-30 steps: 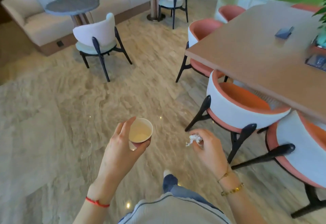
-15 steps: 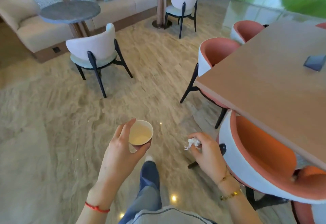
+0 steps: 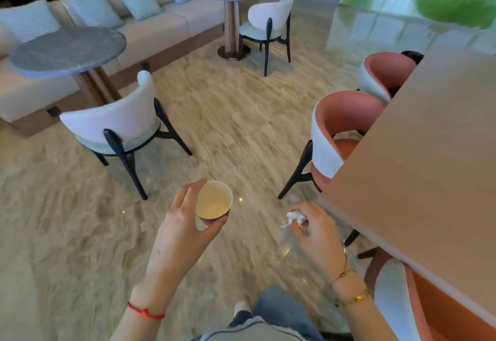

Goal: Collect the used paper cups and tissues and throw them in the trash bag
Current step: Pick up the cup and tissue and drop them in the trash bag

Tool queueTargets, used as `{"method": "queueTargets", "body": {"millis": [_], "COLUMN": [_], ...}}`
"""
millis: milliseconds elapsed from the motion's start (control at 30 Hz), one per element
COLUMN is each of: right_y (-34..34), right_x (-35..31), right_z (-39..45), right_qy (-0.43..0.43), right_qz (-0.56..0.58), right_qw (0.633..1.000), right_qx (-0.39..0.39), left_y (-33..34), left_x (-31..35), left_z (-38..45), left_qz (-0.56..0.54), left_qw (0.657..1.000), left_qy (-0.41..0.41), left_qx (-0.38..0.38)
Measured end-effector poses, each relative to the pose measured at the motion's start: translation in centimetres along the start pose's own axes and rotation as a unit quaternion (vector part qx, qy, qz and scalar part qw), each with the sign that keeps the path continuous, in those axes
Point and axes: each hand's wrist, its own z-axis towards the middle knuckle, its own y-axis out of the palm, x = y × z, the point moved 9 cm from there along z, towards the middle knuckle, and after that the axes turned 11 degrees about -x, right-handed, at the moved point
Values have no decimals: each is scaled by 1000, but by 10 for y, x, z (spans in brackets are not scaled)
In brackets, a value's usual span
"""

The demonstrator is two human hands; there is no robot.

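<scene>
My left hand (image 3: 185, 222) cradles the paper cup (image 3: 214, 200) upright; my right hand (image 3: 312, 229) pinches the tissue (image 3: 295, 217) beside the table's (image 3: 418, 169) corner. No trash bag visible; loose fingertips could drop either.

paper cup (image 3: 214, 201), crumpled tissue (image 3: 295, 217), glossy floor (image 3: 241, 126)

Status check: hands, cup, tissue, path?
Left hand holds cup upright. Right hand pinches tissue. Trash bag not in view. Floor ahead open; table close on right.
</scene>
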Motion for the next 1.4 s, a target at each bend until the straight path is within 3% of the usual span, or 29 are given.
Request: {"method": "queueTargets", "body": {"millis": [367, 733, 967, 1400], "right_y": [-21, -101, -135, -247], "right_x": [53, 108, 158, 272], "right_z": [235, 500, 620, 879], "right_qy": [28, 28, 82, 184], "right_qz": [21, 1, -4, -13], "right_qw": [999, 999, 996, 973], "right_qx": [20, 30, 44, 138], "left_y": [17, 31, 63, 133], "left_x": [-33, -14, -9, 64], "left_z": [256, 537, 696, 1060], "left_qz": [-11, -14, -13, -23], "left_qw": [999, 998, 994, 968], "left_qy": [24, 54, 72, 200], "left_qx": [-25, -40, -78, -147]}}
